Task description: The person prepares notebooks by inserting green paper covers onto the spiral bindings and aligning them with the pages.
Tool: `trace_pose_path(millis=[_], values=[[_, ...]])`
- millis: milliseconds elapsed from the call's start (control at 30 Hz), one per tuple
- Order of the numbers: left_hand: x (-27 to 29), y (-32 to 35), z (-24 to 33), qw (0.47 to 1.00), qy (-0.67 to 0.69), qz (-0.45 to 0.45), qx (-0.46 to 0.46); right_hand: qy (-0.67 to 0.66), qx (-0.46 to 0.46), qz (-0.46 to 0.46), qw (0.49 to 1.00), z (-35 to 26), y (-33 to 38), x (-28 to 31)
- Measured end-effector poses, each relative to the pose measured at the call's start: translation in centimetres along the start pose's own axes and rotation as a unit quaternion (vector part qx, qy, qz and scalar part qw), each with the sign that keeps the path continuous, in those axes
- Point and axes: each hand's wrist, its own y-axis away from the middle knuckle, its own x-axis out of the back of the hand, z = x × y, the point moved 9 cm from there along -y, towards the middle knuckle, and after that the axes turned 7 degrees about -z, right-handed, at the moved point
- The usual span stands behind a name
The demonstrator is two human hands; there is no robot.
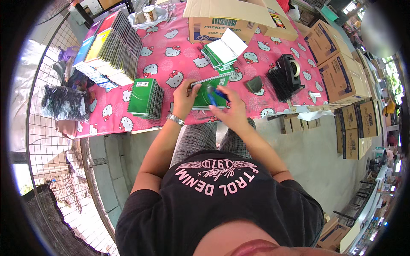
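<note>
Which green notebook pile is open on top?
The far pile, nearest the brown carton, shows white pages; the left stack and the notebook the left hand holds show green covers.

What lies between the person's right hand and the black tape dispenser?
In the head view, a small dark green piece lies nearer the right hand, then a black bristly bundle right beside the tape dispenser.

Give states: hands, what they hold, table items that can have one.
Left hand: gripping green notebook
Green notebook: closed
Right hand: holding blue tool
Blue tool: blurred, state unclear
Far notebook: open
Green stack: closed notebooks
Multicoloured stack: closed notebooks
Carton: flaps open
Tape dispenser: loaded
</note>
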Motion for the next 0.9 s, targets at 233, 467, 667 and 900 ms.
trace_pose_path(millis=[233, 467, 667, 900], values=[[-0.2, -0.3, 1.8, 0.997, -0.037, -0.025, -0.059, 0.188, 0.06, -0.037, 0.98, -1.5, -1.3, -2.5], [0.1, -0.4, 0.6, 0.996, -0.001, 0.013, -0.084, 0.2, 0.059, -0.042, 0.977, -1.7, -1.3, -2.6], [-0.4, -0.6, 0.8, 0.999, -0.032, -0.029, -0.011, 0.217, 0.072, -0.05, 0.972, -1.6, -2.0, -2.6], [-0.2, -0.5, 0.3, 0.999, 0.049, 0.003, -0.021, 0.219, 0.067, -0.069, 0.971, -2.0, -2.3, -2.8]])
